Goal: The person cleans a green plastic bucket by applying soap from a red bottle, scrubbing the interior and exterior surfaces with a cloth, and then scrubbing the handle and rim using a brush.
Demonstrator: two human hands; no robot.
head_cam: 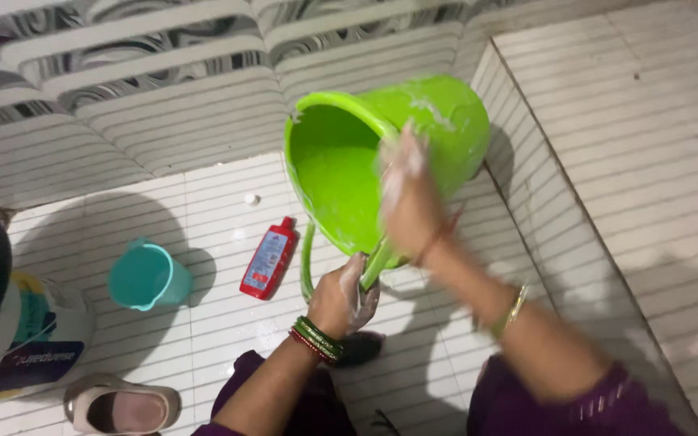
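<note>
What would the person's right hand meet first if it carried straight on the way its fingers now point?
The right hand, blurred and soapy, points up over the tilted green bucket. It already seems to lie on the bucket's side, so that comes first; beyond is the patterned wall. Depth is unclear.

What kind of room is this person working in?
Probably a bathroom or washing area: ribbed white tiles cover the floor and walls, a soapy green bucket is tilted under both hands, and a teal mug and red bottle sit nearby.
</note>
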